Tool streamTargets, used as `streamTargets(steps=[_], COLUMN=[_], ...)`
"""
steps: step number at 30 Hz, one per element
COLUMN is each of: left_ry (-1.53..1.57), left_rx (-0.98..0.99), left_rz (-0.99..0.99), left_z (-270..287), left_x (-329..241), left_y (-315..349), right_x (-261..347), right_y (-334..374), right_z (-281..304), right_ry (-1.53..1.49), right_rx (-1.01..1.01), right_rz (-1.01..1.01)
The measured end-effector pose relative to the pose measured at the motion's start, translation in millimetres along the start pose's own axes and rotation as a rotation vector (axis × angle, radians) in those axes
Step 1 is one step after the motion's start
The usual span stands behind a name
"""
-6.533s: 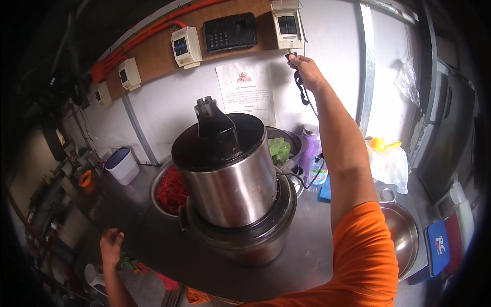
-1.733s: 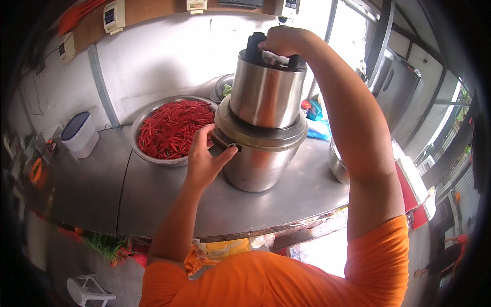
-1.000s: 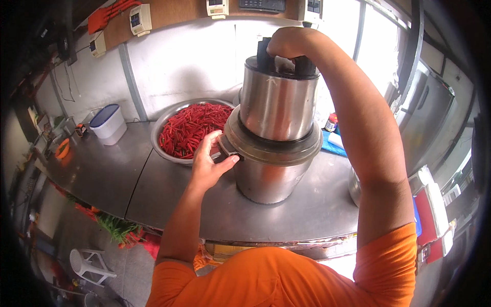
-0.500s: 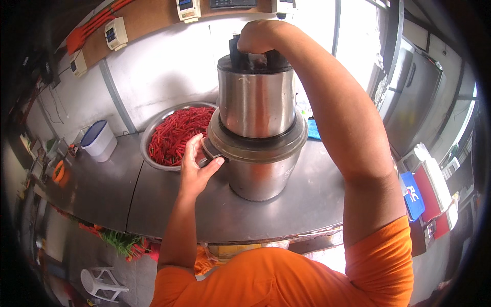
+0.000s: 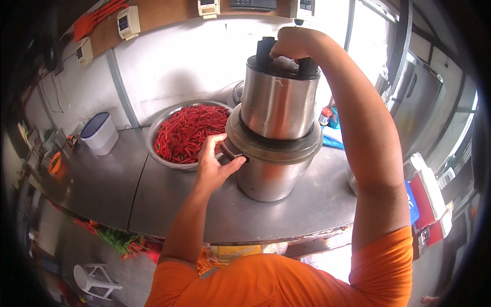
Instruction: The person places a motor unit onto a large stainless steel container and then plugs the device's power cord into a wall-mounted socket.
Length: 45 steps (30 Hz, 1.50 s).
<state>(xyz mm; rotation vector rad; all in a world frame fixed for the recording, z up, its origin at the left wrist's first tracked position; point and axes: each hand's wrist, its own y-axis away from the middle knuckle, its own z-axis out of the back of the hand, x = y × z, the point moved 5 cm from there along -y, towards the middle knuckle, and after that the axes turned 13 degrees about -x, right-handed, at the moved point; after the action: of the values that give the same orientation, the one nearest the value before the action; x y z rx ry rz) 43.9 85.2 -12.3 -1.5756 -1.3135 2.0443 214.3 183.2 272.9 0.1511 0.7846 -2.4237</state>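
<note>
A steel food chopper (image 5: 279,110) stands on the metal worktop, its motor head on top of a wide steel bowl (image 5: 271,179) with a lid. My right hand (image 5: 296,43) is closed over the black handle on top of the motor head; most of its fingertips are hidden. At the left rim of the bowl, my left hand (image 5: 212,163) grips the side handle (image 5: 232,151), fingers behind and thumb in front. Just left of the bowl is a round metal basin (image 5: 153,148) heaped with red chillies (image 5: 189,133).
A white container with a blue lid (image 5: 99,133) stands at the left on the worktop (image 5: 174,204). Behind the chopper are a red-lidded jar (image 5: 325,115) and something blue. A white stool (image 5: 94,280) is on the floor at lower left, and a fridge (image 5: 417,94) stands far right.
The view has shifted. The chopper and both hands appear farther right, and more of the chillies shows beside it. Both hands keep their hold.
</note>
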Motion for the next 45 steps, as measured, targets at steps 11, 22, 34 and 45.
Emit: streamTargets(steps=[11,22,34,45], left_ry=[-0.022,-0.015,0.016,0.082], left_rx=[-0.028,-0.009,-0.033,-0.102], left_rz=[0.053,0.053,0.081,0.140], left_z=[4,7,4,1], left_x=[2,-14,-14,-10], left_y=[-2,-8,-3,10], right_x=[-3,-4,-38,-78], right_y=[-2,-15,-26,-17], right_z=[0,3,20,43], right_ry=[-0.046,-0.060,-0.299,-0.091], right_rx=[0.042,0.100,-0.053,-0.583], right_rz=[-0.078,-0.155,-0.187,0.213])
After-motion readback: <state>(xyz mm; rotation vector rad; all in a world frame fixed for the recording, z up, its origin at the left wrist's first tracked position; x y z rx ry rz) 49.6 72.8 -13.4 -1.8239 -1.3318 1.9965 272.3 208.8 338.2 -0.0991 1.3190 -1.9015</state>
